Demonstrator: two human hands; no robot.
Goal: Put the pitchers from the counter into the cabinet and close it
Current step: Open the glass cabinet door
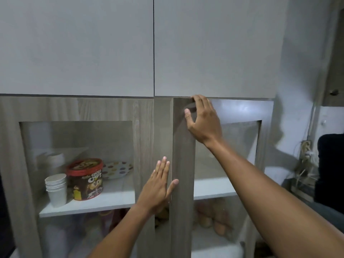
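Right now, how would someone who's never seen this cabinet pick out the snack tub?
Look behind the left glass door, on the white shelf. The snack tub stands between a stack of white paper cups and a polka-dot plate; it alone has a red lid and brown printed sides.

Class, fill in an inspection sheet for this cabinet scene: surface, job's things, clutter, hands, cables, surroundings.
Surface: white shelf behind the glass.
Job's things: pitchers not seen; right cabinet door slightly ajar; left cabinet door shut.
Clutter: stack of paper cups, Choco Chips tub, dotted plate; brownish rounded items lower down, unclear.
Hands: left hand flat across the two doors' frames; right hand curled on the right door's top corner.
Cables: tangled wires on the right wall.
Surroundings: plain upper doors.
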